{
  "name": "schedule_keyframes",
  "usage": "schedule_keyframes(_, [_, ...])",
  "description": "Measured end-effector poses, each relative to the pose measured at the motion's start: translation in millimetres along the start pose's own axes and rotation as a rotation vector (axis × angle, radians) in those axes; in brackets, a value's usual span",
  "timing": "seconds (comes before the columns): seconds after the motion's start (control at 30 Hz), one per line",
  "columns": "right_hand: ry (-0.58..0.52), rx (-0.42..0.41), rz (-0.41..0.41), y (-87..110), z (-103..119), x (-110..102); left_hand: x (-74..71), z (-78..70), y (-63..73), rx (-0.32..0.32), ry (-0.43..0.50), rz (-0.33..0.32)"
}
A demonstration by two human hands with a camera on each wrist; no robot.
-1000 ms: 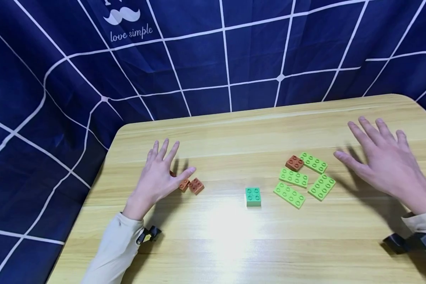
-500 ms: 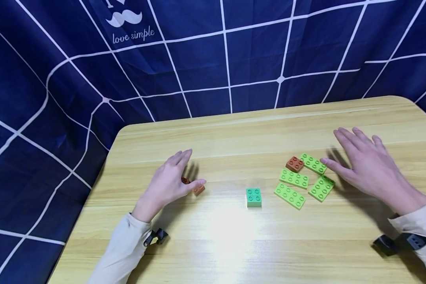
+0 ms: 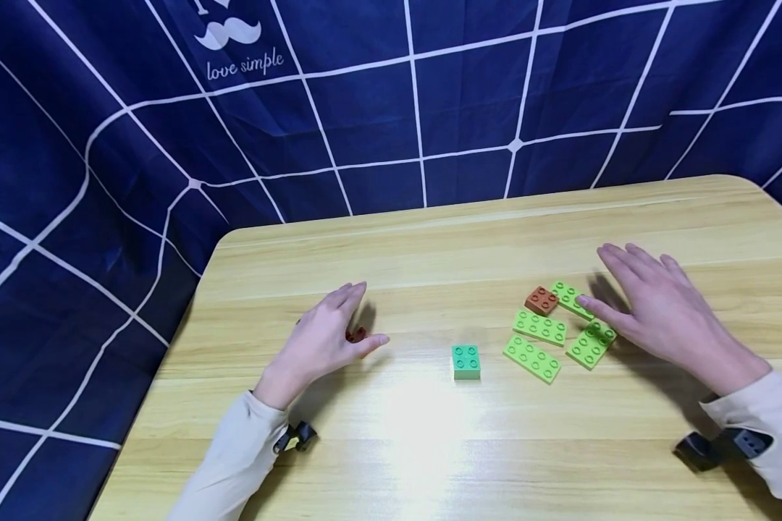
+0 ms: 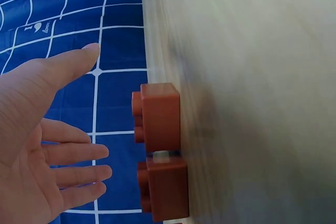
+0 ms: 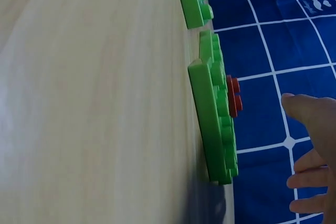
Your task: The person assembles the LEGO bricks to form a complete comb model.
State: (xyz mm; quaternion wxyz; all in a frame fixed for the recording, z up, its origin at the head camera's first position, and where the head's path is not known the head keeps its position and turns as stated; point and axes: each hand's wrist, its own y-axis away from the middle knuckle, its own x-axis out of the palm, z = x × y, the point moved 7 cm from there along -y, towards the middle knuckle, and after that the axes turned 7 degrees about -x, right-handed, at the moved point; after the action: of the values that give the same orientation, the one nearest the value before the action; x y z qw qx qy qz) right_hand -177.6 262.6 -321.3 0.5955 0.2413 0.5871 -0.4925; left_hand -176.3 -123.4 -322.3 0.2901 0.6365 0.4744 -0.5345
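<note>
My left hand hovers above the left part of the table, fingers extended and thumb apart, holding nothing. Below it are reddish-brown toy building bricks, mostly hidden by the hand in the head view; the left wrist view shows two side by side. On the right, my right hand is held over the table with fingers straight and thumb spread, beside several flat light-green building bricks. Its thumb overlaps the farthest light-green brick in the head view. One reddish-brown brick lies among the green ones.
A teal-green square brick sits alone between the hands on the wooden table. A dark blue curtain with white lines hangs behind and to the left. Both wrists carry small black cameras.
Both hands have moved inward: the left rightward over the brown bricks, the right leftward to the green ones. The left hand's spread fingers have drawn closer together. The bricks stay put.
</note>
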Motion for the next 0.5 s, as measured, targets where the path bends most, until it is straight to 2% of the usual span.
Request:
schedule_keyframes(0.17, [-0.013, -0.013, -0.005, -3.0, 4, 3, 2.9, -4.7, -0.7, 0.014, -0.001, 0.008])
schedule_keyframes(0.3, [-0.011, -0.017, -0.005, -5.1, 9, 6, 2.9, -10.0, -0.8, 0.050, 0.029, -0.016])
schedule_keyframes(0.5, [0.005, -0.033, 0.003, -7.5, 11, 12, 8.3, -16.0, -1.0, 0.091, 0.039, -0.011])
